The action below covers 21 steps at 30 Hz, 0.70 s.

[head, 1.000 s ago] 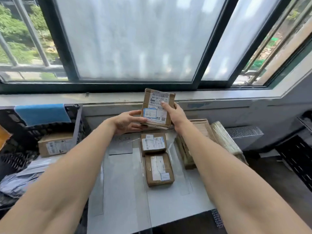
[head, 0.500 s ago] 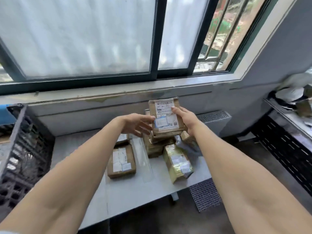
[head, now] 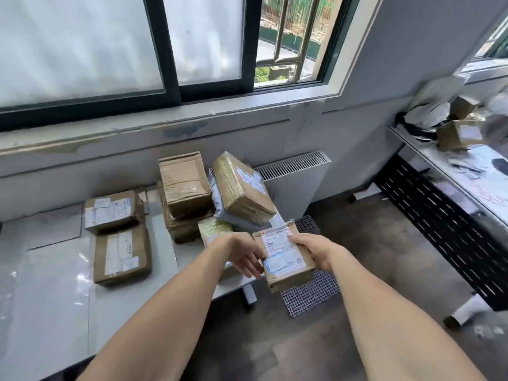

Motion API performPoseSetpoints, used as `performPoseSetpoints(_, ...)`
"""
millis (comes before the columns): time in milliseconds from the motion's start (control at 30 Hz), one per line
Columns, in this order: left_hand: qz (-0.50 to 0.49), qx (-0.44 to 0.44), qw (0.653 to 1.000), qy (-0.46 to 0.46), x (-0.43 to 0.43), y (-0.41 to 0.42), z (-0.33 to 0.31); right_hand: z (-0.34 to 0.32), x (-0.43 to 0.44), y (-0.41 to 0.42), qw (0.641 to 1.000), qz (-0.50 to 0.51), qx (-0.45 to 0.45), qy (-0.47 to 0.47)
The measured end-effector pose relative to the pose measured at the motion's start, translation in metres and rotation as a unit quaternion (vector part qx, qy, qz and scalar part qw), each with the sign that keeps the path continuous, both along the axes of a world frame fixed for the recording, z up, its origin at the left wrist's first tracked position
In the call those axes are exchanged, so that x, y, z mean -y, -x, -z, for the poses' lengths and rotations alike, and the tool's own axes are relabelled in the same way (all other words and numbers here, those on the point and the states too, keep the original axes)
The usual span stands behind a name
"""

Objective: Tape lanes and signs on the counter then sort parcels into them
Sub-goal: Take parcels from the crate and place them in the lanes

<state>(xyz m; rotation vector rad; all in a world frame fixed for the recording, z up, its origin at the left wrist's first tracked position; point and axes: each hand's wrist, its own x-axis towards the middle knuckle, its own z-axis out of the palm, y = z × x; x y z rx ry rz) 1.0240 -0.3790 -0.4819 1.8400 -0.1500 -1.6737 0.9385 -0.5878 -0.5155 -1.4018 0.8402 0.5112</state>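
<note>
Holding, item one: small brown cardboard parcel with a white shipping label (head: 284, 257), label face up, lower centre-right of the frame. It is in the air, off the right end of the grey-white tabletop (head: 55, 298) and above a wire mesh grate (head: 310, 295) on the floor.

Grip: my right hand (head: 316, 251) clamps the parcel's right edge, with the thumb on the label's upper corner and the rest curled under out of sight. My left hand (head: 242, 251) lays its fingers (head: 253, 268) along the left edge. I cannot tell whether they clasp or only steady.

Axis: the long side runs from the upper part of the frame to the lower, leaning slightly toward lower right.

Bearing: every place to set it down lies left of the parcel.
- Just up and left is a heap of brown taped cardboard parcels (head: 187, 185).
- Further left, between strips of clear tape (head: 88, 270), are a nearer flat brown cardboard parcel (head: 122, 254) and a farther flat brown cardboard parcel (head: 112, 211), one behind the other.

Judgement: the parcel is not yet sorted. Placing it calls for a leftward carry. The left hand is nearer the tabletop, but the right has the sure hold.
</note>
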Motion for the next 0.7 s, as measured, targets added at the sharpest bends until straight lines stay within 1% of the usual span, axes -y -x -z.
performPoseSetpoints(167, -0.070, 0.066, 0.993, -0.068, 0.019, 0.023, 0.026, 0.041, -0.014, -0.002, 0.997, 0.000, -0.005, 0.071)
performPoseSetpoints(300, -0.107, 0.090, 0.987, -0.084, 0.030, 0.025, 0.037, 0.060, -0.026, -0.017, 0.986, -0.014, -0.004, 0.167)
performPoseSetpoints(400, -0.136, 0.116, 0.980, -0.085, 0.040, 0.021, 0.043, 0.069, -0.033, -0.029, 0.980, 0.008, -0.002, 0.199)
performPoseSetpoints(500, -0.173, 0.136, 0.972, -0.082, 0.047, 0.012, 0.046, 0.070, -0.037, -0.039, 0.957, -0.048, -0.006, 0.286)
performPoseSetpoints(600, -0.164, 0.105, 0.977, -0.083, 0.053, 0.010, 0.041, 0.074, -0.035, -0.044, 0.935, -0.088, -0.029, 0.343)
performPoseSetpoints(700, -0.100, 0.089, 0.984, -0.116, 0.060, 0.007, 0.039, 0.077, -0.036, -0.048, 0.931, -0.086, -0.039, 0.351)
